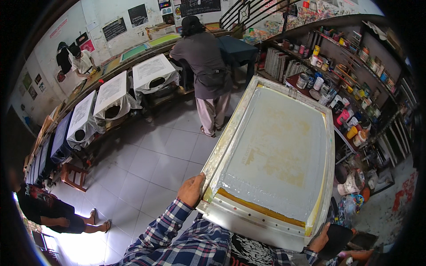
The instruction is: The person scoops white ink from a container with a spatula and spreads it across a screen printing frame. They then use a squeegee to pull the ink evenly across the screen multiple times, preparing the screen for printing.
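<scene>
A large silkscreen frame (pixel 284 133) tilts in front of my body, its metal border smeared with pale ink. Grey ink coats most of its mesh, with a faint yellowish design showing through, and a brown-yellow strip runs along the near end. My left hand (pixel 191 189) grips the frame's left side near the closest corner. At the near right corner, my right hand (pixel 319 239) is closed round the border; part of its fingers is hidden beneath it. Both my sleeves are plaid.
Printed white shirts (pixel 155 71) lie on boards along a long bench at the left. One person (pixel 205 66) stands at the bench with their back to me; others are at far left and lower left. Shelves (pixel 350 57) of paint pots line the right. A stool (pixel 74 177) stands on the tiles.
</scene>
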`<state>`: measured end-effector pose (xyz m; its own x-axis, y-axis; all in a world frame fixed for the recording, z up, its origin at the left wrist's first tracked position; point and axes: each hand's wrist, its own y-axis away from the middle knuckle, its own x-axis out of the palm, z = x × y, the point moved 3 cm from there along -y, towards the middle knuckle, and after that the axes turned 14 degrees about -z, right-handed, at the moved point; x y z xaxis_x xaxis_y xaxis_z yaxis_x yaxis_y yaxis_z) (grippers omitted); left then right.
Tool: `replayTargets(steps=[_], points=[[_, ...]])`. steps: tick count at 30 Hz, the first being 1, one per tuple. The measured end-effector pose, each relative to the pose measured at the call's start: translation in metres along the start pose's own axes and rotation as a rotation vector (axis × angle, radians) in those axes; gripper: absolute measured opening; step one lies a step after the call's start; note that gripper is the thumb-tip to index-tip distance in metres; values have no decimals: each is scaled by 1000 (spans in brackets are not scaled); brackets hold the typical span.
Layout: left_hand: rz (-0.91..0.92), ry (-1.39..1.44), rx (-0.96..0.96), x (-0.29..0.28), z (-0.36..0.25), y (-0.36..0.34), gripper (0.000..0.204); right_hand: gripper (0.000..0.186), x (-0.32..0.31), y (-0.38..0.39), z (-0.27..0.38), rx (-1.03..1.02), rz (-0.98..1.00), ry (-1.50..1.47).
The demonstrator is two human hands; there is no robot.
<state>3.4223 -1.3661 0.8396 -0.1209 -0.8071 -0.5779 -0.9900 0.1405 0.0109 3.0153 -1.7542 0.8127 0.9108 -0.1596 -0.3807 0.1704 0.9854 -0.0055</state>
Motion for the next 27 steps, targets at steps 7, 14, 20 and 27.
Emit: replayTargets(steps=[7, 14, 20, 27], points=[[-8, 71, -60, -3, -6, 6, 58, 80, 5, -14, -7, -22, 21, 21], [-55, 52, 43, -3, -1, 8, 62, 77, 9, -7, 8, 19, 8, -101], [-19, 99, -63, -2, 2, 4, 69, 78, 5, -8, 4, -11, -4, -64], [-23, 89, 64, -3, 0, 0, 72, 79, 0, 5, 11, -5, -43, -42]])
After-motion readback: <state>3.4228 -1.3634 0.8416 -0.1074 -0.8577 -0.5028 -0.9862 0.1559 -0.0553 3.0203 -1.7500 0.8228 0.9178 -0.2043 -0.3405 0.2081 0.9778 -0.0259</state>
